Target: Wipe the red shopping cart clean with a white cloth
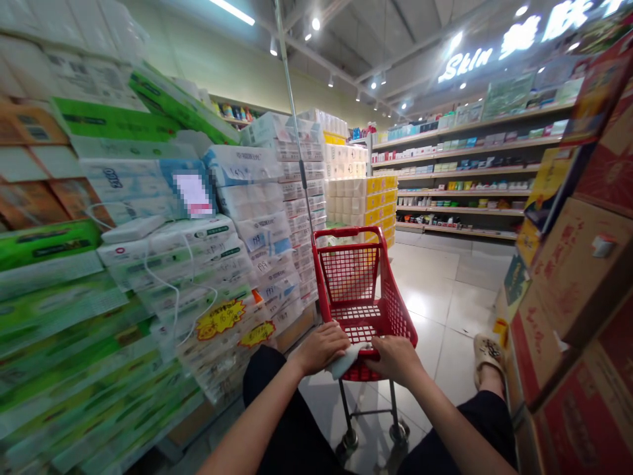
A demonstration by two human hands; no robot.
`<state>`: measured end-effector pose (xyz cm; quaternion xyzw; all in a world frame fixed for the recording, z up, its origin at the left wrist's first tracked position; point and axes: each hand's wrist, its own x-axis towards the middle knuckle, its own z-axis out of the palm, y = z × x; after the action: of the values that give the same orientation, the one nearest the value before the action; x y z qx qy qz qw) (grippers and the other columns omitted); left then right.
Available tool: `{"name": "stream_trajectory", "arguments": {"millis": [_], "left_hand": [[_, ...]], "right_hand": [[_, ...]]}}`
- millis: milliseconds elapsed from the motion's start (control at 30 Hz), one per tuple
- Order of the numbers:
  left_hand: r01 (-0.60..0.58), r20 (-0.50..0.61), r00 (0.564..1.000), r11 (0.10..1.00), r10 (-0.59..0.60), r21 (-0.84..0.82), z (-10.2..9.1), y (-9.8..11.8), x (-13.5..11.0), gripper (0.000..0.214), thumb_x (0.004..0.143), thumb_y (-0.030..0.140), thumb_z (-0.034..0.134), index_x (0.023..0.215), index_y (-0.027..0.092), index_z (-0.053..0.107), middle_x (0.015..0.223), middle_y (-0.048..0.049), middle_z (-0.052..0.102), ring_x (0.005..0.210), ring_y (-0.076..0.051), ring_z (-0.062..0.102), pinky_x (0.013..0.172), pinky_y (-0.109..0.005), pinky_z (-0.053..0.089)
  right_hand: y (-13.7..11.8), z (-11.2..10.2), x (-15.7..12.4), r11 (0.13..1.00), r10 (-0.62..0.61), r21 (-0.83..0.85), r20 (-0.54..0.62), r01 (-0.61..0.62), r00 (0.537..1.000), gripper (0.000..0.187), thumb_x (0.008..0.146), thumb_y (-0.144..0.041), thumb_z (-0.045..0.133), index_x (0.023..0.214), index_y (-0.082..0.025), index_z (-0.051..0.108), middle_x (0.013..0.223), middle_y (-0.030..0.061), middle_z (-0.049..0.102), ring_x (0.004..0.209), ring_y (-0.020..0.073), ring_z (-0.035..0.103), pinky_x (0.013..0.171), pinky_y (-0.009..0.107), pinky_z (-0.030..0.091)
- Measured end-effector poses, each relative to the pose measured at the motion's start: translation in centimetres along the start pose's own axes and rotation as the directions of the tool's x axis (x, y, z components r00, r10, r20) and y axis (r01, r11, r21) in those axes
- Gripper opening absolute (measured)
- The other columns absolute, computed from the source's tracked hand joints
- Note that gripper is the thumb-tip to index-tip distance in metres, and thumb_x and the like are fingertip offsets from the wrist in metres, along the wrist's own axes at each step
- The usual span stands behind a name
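Observation:
A small red plastic shopping cart [400, 307] stands between my legs, its mesh basket facing me. My left hand [321, 346] presses a pale cloth [346, 361] against the near left of the basket's rim, fingers closed over it. Close beside it, my right hand [398, 357] grips the near rim on the right, with the fingertips curled over the edge. Part of the cloth hangs between the two hands. At the far end of the basket the red handle [346, 232] is untouched.
Stacked tissue packs [257, 218] rise on the left, with a white cable [178, 297] and yellow price tags [220, 320]. Cardboard boxes [568, 270] line the right. Product shelves [455, 168] stand behind a tiled floor [440, 303]. A thin metal pole [291, 99] rises beside the cart.

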<state>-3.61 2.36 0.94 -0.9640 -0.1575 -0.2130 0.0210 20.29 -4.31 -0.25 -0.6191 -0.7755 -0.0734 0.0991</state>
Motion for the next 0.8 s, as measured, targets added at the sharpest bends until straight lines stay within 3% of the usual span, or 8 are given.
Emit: {"name": "stream_trajectory", "arguments": {"millis": [100,200,300,400,467,567,667,800], "left_hand": [[0.051,-0.001,0.999,0.998,-0.051,0.029,-0.7,-1.6,-1.0,0.037,0.1,0.039,0.029,0.119,0.025,0.058,0.129,-0.003,0.057,0.127,-0.017,0.045,0.117,-0.04,0.022],[0.169,-0.052,0.985,0.984,-0.165,0.063,-0.4,-1.8,-1.7,0.037,0.1,0.034,0.028,0.125,0.025,0.054,0.14,-0.0011,0.048,0.137,-0.017,0.034,0.118,-0.043,0.02],[0.277,-0.158,0.951,0.958,-0.264,0.069,1.0,0.3,-1.9,0.037,0.1,0.029,0.026,0.123,0.023,0.055,0.14,-0.0022,0.048,0.138,-0.019,0.03,0.118,-0.047,0.019],[0.313,-0.206,0.934,0.946,-0.292,0.079,2.9,3.7,-1.3,0.033,0.098,0.027,0.031,0.121,0.023,0.054,0.132,-0.003,0.054,0.137,-0.022,0.031,0.117,-0.05,0.02],[0.369,-0.249,0.909,0.923,-0.335,0.106,4.0,5.7,-0.2,0.031,0.097,0.023,0.035,0.121,0.022,0.053,0.123,-0.0048,0.058,0.132,-0.022,0.039,0.115,-0.048,0.026],[0.426,-0.254,0.891,0.887,-0.377,0.178,5.1,7.3,2.0,0.023,0.095,0.023,0.039,0.109,0.021,0.058,0.102,-0.0069,0.064,0.107,-0.023,0.056,0.103,-0.047,0.04],[0.451,-0.216,0.889,0.858,-0.405,0.246,5.7,7.7,3.9,0.019,0.095,0.026,0.041,0.093,0.02,0.059,0.082,-0.0063,0.062,0.081,-0.022,0.06,0.082,-0.043,0.05],[0.359,-0.177,0.93,0.902,-0.323,0.241,5.8,6.8,3.7,0.021,0.096,0.028,0.04,0.098,0.019,0.059,0.084,-0.0063,0.063,0.079,-0.021,0.06,0.076,-0.038,0.05]], "right_hand": [[0.1,0.1,0.2,1.0,-0.005,0.008,0.008,0.005,1.0,0.033,0.079,-0.051,0.055,0.086,-0.02,0.064,0.082,0.0082,0.07,0.079,0.0234,0.066,0.065,0.028,0.038],[0.0,0.3,0.3,1.0,0.016,0.01,0.024,-0.016,1.0,0.034,0.077,-0.053,0.058,0.086,-0.02,0.064,0.083,0.0086,0.07,0.08,0.0239,0.066,0.065,0.028,0.038],[-0.2,0.3,0.3,0.999,0.037,0.0,0.032,-0.037,0.999,0.034,0.077,-0.052,0.057,0.087,-0.02,0.064,0.083,0.0091,0.07,0.08,0.0241,0.066,0.066,0.029,0.039],[-0.4,0.2,0.3,0.999,0.041,0.0,0.037,-0.041,0.998,0.03,0.077,-0.048,0.057,0.089,-0.02,0.064,0.082,0.0081,0.07,0.079,0.0238,0.066,0.066,0.029,0.039],[-0.4,0.1,0.3,0.999,0.052,-0.002,0.043,-0.052,0.998,0.031,0.076,-0.047,0.058,0.089,-0.02,0.065,0.082,0.0081,0.071,0.079,0.0244,0.066,0.065,0.029,0.039],[-0.3,-0.1,0.3,0.998,0.068,-0.005,0.061,-0.068,0.996,0.029,0.076,-0.044,0.058,0.09,-0.019,0.065,0.083,0.0097,0.071,0.08,0.0261,0.067,0.065,0.03,0.039],[-0.1,-0.2,0.3,0.998,0.065,0.003,0.079,-0.066,0.995,0.022,0.078,-0.035,0.053,0.09,-0.02,0.065,0.083,0.0101,0.071,0.08,0.0257,0.067,0.065,0.03,0.039],[0.2,-0.2,0.2,0.999,0.049,0.011,0.072,-0.05,0.996,0.023,0.079,-0.037,0.053,0.09,-0.02,0.064,0.083,0.0095,0.071,0.08,0.0257,0.067,0.065,0.03,0.039]]}}
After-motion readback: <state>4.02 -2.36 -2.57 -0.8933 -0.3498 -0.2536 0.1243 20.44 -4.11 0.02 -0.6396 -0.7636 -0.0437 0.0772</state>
